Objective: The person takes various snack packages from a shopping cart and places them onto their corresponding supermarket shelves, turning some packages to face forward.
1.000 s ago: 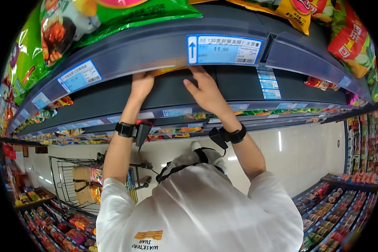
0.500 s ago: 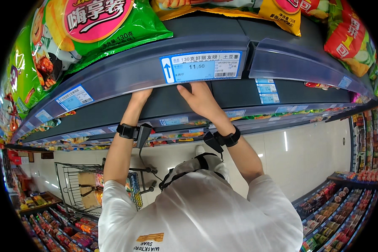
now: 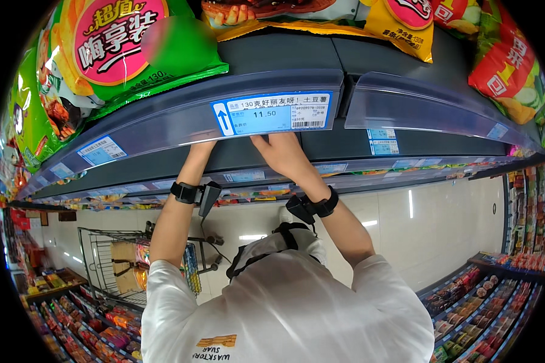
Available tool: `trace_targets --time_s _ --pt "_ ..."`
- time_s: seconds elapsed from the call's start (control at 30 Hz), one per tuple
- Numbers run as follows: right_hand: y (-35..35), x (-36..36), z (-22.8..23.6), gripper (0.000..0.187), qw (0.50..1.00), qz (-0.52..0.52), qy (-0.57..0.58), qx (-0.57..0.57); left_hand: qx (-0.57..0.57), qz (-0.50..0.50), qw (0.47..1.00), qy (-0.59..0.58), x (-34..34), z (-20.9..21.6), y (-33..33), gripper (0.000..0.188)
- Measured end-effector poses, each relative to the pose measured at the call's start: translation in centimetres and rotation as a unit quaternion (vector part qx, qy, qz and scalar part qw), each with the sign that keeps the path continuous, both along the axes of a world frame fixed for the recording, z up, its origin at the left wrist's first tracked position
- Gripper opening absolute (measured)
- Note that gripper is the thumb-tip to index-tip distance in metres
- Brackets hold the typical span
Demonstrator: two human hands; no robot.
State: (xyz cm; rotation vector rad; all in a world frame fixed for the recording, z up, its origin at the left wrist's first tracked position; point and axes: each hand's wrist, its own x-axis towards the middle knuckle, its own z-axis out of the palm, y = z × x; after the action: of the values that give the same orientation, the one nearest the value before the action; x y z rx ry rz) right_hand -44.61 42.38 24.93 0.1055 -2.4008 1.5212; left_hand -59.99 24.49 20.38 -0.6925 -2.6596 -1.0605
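Both my hands reach in beneath the front edge of a dark shelf, behind its clear label strip point(image 3: 181, 130). Only the back part of my left hand point(image 3: 204, 146) shows; its fingers are hidden behind the strip. My right hand point(image 3: 280, 154) is next to it, thumb stretched out to the left and the other fingertips covered by the strip. Whatever the hands touch in there cannot be seen. A blue and white price label point(image 3: 272, 115) sits in the strip just above them. Black bands with small boxes are strapped on both wrists.
Above lie a green snack bag point(image 3: 181, 51), a yellow snack bag point(image 3: 399, 30) and a red and green bag point(image 3: 508, 60). Lower shelf edges run below my wrists. A wire shopping cart point(image 3: 103, 254) with goods stands behind me at left, and stocked racks point(image 3: 484, 302) flank the aisle.
The shelf edge and bags have shifted slightly down and left in view. My right hand goes a little further under the strip; my left hand stays tucked there.
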Motion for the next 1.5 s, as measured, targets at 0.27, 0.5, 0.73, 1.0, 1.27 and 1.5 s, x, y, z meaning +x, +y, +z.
trace_targets --time_s 0.27,0.5,0.73,1.0,1.27,1.5 --pt "-1.1 0.6 0.1 0.025 0.997 -0.023 0.056 0.047 -0.058 0.013 0.997 0.045 2.5 -0.4 -1.8 0.019" --pt "-2.9 2.6 2.7 0.044 0.969 -0.100 0.158 0.161 0.080 0.006 0.984 0.162 10.6 7.1 -2.6 0.017" --pt "-16.6 8.0 2.4 0.038 0.977 0.064 0.172 0.112 0.153 0.070 0.979 0.113 23.4 4.3 -17.3 0.027" --pt "-29.1 15.3 -6.4 0.037 0.958 0.257 0.028 0.124 0.233 0.270 0.930 -0.089 42.4 -9.0 -33.7 0.016" --pt "-37.1 17.2 -14.2 0.036 0.868 0.440 -0.127 0.194 0.149 0.507 0.826 -0.196 54.5 -19.9 -42.2 0.016" --pt "-44.5 15.4 -17.7 0.035 0.803 0.526 -0.149 0.237 0.261 0.512 0.792 -0.204 57.2 -23.4 -46.9 0.016"
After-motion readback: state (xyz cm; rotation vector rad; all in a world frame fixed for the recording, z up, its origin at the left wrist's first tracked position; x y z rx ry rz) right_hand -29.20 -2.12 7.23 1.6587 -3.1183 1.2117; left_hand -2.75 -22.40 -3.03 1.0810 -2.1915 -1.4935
